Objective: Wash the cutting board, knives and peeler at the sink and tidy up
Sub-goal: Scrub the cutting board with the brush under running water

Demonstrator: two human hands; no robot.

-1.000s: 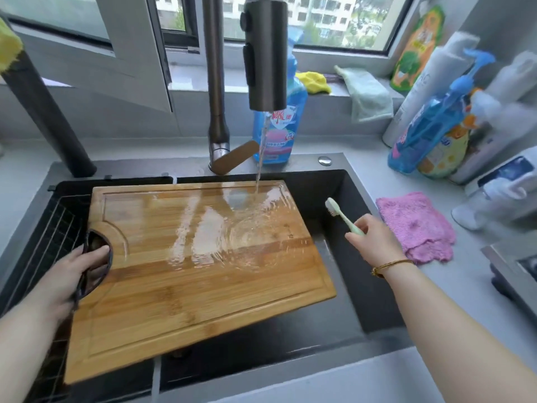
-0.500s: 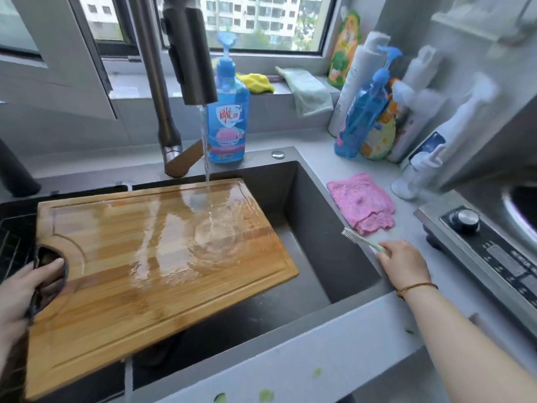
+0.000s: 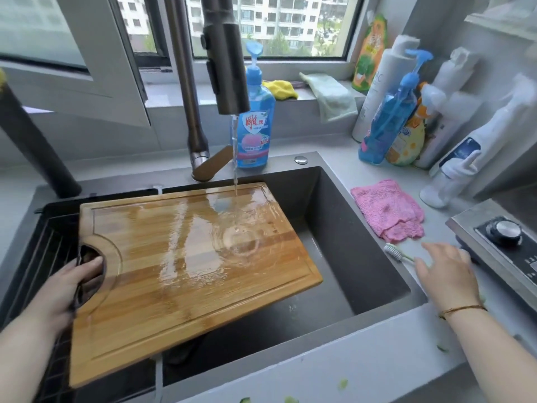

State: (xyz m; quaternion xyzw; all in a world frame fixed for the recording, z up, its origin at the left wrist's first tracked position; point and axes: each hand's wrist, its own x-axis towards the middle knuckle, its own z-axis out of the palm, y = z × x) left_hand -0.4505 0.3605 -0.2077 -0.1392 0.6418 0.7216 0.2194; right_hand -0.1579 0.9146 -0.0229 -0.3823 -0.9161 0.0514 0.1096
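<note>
Bamboo, wet and shining: the cutting board (image 3: 186,271) lies across the dark sink (image 3: 348,228), its long axis running from about 8 o'clock to 2 o'clock. The far end is out over the open basin.

The left hand (image 3: 66,289) grips it at the 9 o'clock end, with fingers curled through the handle hole (image 3: 90,257), so the whole length of the board reaches away from that grip toward 3 o'clock. Water (image 3: 234,158) falls from the faucet (image 3: 226,68) and lands near the 2 o'clock corner, spreading in rings over the upper face.

The right hand (image 3: 447,274) is out at 3 o'clock of the board, well apart from it across the basin and over the grey counter (image 3: 363,367). Its fingers are spread and nearly straight and clasp nothing. A pale green toothbrush (image 3: 395,253) lies on the counter at the fingertips, its bristle head toward 10 o'clock. Whether a finger touches its handle I cannot tell. A pink cloth (image 3: 389,210) sits just past it at 12 o'clock.

The free end of the board is the right hand's side. Any rubbing or turning likely needs that hand to cross back toward 9 o'clock while the left keeps the handle end steady. Knives and peeler are not in view.
</note>
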